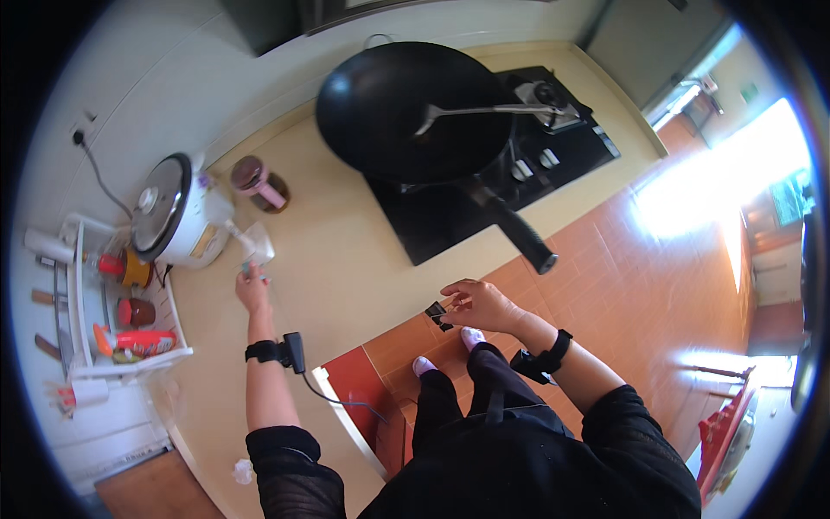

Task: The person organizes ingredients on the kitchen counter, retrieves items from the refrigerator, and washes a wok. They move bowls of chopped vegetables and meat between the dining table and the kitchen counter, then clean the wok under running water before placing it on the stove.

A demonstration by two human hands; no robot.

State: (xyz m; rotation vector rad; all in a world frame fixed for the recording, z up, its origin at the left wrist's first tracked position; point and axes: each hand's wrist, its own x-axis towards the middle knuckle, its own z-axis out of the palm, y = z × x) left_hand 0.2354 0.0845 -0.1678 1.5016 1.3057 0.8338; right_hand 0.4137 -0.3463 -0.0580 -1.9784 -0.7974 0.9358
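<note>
My left hand (251, 290) reaches over the counter at the left. Its fingers pinch the near end of a small white packet (260, 244) with teal markings. The packet is blurred, and its contents cannot be made out. Just beyond it stands a white rice cooker (206, 220) with a glass lid. In front of my body, past the counter's front edge, my right hand (487, 307) has its thumb and fingertips at a black binder clip (438, 314). The clip appears held by its wire handles.
A large black wok (389, 123) with a metal spatula (480, 111) in it sits on the black gas hob (421, 227). Its handle (525, 240) juts past the counter edge. A lidded jar (259, 183) and a white rack (133, 364) of bottles stand left.
</note>
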